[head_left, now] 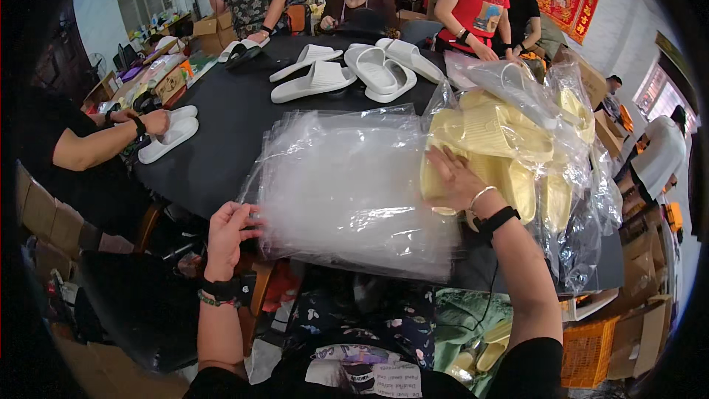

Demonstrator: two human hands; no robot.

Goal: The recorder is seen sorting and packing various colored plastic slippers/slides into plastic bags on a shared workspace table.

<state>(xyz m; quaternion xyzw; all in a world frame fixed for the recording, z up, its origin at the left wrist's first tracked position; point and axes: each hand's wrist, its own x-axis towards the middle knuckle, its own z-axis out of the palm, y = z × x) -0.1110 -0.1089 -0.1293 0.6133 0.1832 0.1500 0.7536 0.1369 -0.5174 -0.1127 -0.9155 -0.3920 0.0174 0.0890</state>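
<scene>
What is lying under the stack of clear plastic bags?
The stack of clear plastic bags rests on the black table, seen around its edges. The left hand grips its near corner. Anything directly beneath is hidden by the cloudy layers.

Bare tabletop (221, 133) (left of bags (347, 185))

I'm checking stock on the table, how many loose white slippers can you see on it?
7 white slippers: one under a co-worker's hand at the left edge, one at the far side, two mid-table, three beside them. Others may be hidden.
</scene>
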